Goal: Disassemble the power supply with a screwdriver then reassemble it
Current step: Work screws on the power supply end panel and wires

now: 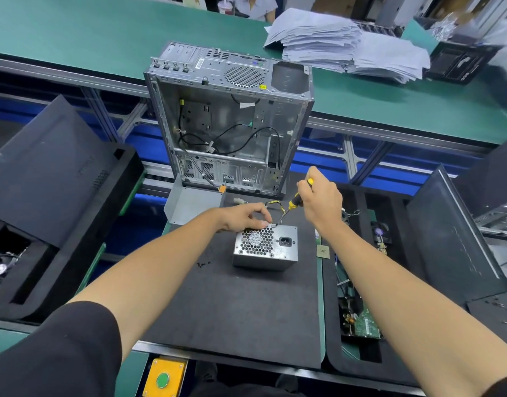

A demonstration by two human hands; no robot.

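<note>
A grey metal power supply (266, 247) stands on the black mat (240, 305), its honeycomb fan grille and power socket facing me. My right hand (321, 200) grips a yellow and black screwdriver (294, 202), its tip down at the top edge of the power supply. My left hand (245, 216) rests on the top of the unit, thumb and fingers curled at a small screw beside the tip. Yellow and black cables (275, 204) trail out behind the unit.
An open, bare computer case (229, 118) stands behind the mat. A grey metal cover (192, 206) lies left of the cables. Loose screws (203, 264) lie on the mat. Black foam trays flank both sides; the right one holds a circuit board (365, 325). Papers (346, 44) are stacked beyond.
</note>
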